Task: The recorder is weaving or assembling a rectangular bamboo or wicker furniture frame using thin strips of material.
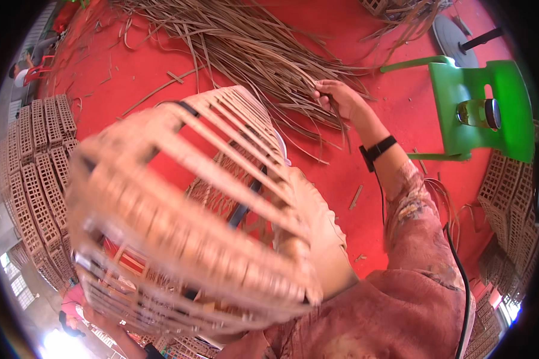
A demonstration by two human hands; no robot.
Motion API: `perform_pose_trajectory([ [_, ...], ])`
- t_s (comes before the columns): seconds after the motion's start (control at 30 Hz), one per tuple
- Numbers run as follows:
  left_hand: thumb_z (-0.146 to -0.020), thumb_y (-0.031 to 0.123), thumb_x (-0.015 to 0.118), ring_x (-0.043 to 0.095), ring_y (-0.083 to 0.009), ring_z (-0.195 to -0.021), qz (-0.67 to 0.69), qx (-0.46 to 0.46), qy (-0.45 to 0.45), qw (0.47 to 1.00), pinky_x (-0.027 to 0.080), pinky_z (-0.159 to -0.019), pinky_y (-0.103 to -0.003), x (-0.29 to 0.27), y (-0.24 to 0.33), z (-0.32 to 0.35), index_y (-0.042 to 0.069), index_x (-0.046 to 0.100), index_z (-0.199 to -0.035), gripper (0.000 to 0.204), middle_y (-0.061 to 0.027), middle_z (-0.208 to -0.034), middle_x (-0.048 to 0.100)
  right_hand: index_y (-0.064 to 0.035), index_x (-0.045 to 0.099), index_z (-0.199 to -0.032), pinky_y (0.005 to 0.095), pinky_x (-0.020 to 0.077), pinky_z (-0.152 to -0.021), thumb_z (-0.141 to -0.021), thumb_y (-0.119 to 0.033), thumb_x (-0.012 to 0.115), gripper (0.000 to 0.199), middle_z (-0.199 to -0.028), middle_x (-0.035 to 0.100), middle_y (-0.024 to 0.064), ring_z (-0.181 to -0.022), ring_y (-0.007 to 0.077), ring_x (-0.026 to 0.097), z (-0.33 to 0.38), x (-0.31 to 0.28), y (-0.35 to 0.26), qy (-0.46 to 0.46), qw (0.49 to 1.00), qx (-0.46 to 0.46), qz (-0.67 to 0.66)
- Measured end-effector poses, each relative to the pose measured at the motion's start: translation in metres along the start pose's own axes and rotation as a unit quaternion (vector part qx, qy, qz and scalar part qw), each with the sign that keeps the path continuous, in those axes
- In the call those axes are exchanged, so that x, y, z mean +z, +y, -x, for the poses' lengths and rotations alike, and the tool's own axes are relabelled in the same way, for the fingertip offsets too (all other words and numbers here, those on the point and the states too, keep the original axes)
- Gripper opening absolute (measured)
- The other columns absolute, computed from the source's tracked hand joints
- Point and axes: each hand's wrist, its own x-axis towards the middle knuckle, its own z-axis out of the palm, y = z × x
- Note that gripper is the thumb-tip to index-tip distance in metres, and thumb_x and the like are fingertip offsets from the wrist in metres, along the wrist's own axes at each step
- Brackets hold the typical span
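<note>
A: The right hand (336, 96) pinches strips from the pile of cane strips (263, 54) on the red floor (401, 90); neighbours could drag along

B: The left hand's grip is hidden behind the woven basket (185, 221) on the lap, which might slide off

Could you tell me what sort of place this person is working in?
Probably a basket-weaving workshop: a half-woven basket is close up, loose cane strips lie on the red floor, and finished baskets are stacked aside.

The person is wearing a pinkish patterned sleeve (422, 239), a black wristband (378, 149) and a thin black cable (461, 281).
</note>
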Motion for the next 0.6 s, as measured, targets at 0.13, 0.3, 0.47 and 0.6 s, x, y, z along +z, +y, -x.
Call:
perform_pose_trajectory([
  [0.13, -0.098, 0.026, 0.047, 0.064, -0.0301, -0.088, -0.2, 0.275, 0.166, 0.926, 0.049, -0.082, -0.04, 0.025, 0.053, -0.01, -0.005, 0.066, -0.105, 0.037, -0.0169, -0.091, 0.068, -0.0115, 0.054, -0.08, 0.0233, 0.0275, -0.041, -0.101, -0.024, 0.053, 0.025, -0.059, 0.046, -0.0044, -0.045, 0.0061, 0.036, 0.067, 0.022, -0.001, -0.112, 0.99, -0.054, -0.073],
  [0.3, -0.098, 0.03, 0.048, 0.057, -0.0285, -0.078, 0.04, 0.066, 0.086, 0.993, 0.046, -0.08, -0.041, 0.052, 0.097, -0.022, -0.006, 0.062, -0.084, 0.041, -0.0163, -0.078, 0.062, -0.0127, 0.053, -0.073, 0.0258, 0.0269, -0.042, -0.097, -0.028, 0.059, 0.029, -0.056, 0.041, -0.0069, -0.046, 0.0057, 0.036, 0.203, 0.006, 0.011, 0.016, 0.961, -0.065, 0.269],
  [0.47, -0.098, 0.041, 0.051, 0.062, -0.0354, -0.082, 0.038, 0.112, 0.17, 0.978, 0.045, -0.083, -0.044, 0.059, 0.121, -0.006, -0.002, 0.064, -0.083, 0.047, -0.0191, -0.08, 0.065, -0.0095, 0.07, -0.09, 0.0288, 0.0462, -0.054, -0.098, -0.029, 0.053, 0.028, -0.068, 0.062, 0.0035, -0.06, 0.0163, 0.06, 0.421, -0.15, 0.051, 0.283, 0.843, 0.189, 0.417],
  [0.6, -0.097, 0.046, 0.053, 0.058, -0.0371, -0.07, 0.025, 0.097, 0.121, 0.988, 0.045, -0.076, -0.042, 0.039, 0.14, 0.009, 0.004, 0.059, -0.071, 0.049, -0.0159, -0.069, 0.059, -0.0087, 0.069, -0.095, 0.0294, 0.0472, -0.057, -0.097, -0.03, 0.055, 0.025, -0.071, 0.062, 0.0044, -0.064, 0.0167, 0.061, 0.572, -0.196, 0.123, 0.45, 0.818, 0.191, 0.304],
])
